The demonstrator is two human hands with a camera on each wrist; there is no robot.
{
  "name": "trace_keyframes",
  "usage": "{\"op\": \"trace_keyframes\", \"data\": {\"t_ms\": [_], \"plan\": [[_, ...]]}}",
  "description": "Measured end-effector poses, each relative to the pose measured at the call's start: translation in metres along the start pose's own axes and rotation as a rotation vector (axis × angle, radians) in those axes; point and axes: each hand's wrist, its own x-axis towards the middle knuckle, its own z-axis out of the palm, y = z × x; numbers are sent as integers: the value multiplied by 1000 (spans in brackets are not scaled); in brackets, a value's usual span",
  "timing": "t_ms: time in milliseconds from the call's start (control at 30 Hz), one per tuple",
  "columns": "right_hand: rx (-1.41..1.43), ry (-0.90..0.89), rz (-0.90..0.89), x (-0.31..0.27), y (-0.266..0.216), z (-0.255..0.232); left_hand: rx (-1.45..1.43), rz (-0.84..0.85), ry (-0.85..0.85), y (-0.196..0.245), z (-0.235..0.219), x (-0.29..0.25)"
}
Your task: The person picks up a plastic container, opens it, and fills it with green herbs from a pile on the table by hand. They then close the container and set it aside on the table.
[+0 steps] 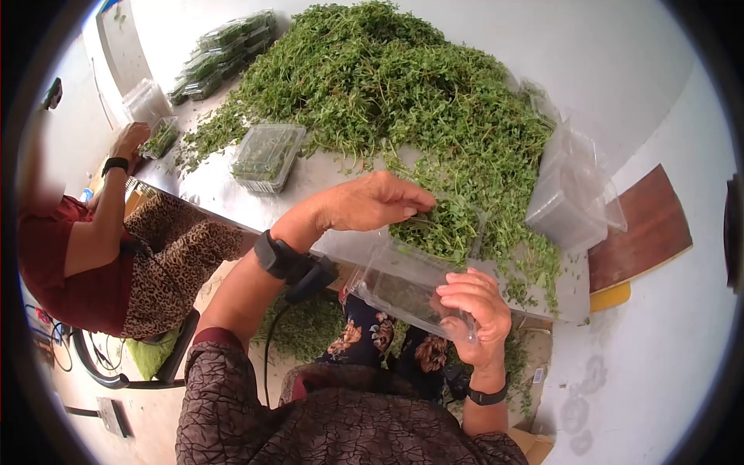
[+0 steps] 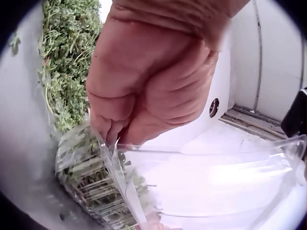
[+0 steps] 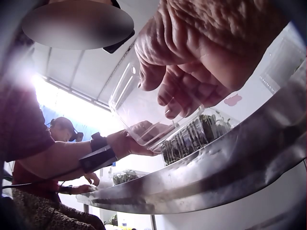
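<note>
A clear plastic clamshell box stands at the table's front edge, its base filled with leafy green sprigs [image 1: 446, 229]. Its raised lid [image 1: 407, 288] tilts toward me, off the edge. My left hand [image 1: 372, 203] reaches over the left side, thumb and forefinger pinching the box's rim beside the greens. In the left wrist view those fingertips meet right where base and lid join, and the ribbed base [image 2: 98, 179] shows sprigs inside. My right hand [image 1: 477, 314] grips the lid's right end, its fingers curled over the plastic.
A large heap of greens [image 1: 380, 77] covers the table's back. A closed filled box [image 1: 267, 159] sits left of my hands; stacked filled boxes [image 1: 221, 58] stand behind. Nested empty boxes [image 1: 570, 190] are on the right. Another person [image 1: 85, 263] works at the left.
</note>
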Motion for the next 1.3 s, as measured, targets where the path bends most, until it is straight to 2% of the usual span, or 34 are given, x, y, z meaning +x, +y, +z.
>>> {"op": "trace_keyframes", "data": {"t_ms": [33, 100, 267, 333, 467, 500, 633, 700, 833, 900, 933, 1000, 1033, 1100, 1300], "plan": [[-5, 3, -2, 1, 1, 0, -1, 3, 3, 0, -2, 0], [3, 6, -3, 1, 2, -1, -282, 110, 80, 3, -12, -3], [13, -1, -10, 1, 2, -1, -264, -23, 190, 17, -23, -25], [13, 6, -5, 1, 2, -1, 139, -93, 132, 17, -17, -32], [4, 4, -3, 1, 1, -1, 299, -153, 132, 19, -4, -34], [7, 1, -1, 2, 1, -1, 282, -148, 185, 18, -1, -34], [11, -5, -9, 3, 1, -2, 342, -202, 158, 18, 2, -24], [6, -5, -2, 4, 0, -2, 623, 92, 214, 10, 6, -17], [22, -14, 6, 4, 1, -4, 733, 10, 178, 22, 10, -8], [16, -15, 8, 5, 0, -4, 718, 292, 248, 17, 9, 0], [14, -22, 7, 5, 0, -4, 715, 294, 247, 13, 11, 4], [15, -25, 8, 6, 1, -5, 701, 389, 136, 4, 17, 12], [21, -26, 8, 6, 1, -5, 701, 392, 135, 0, 17, 15], [21, -29, 9, 6, 0, -5, 612, 318, -127, -5, 18, 19], [37, -21, 7, 4, 2, -5, 536, 305, -173, -1, 17, 18]]}}
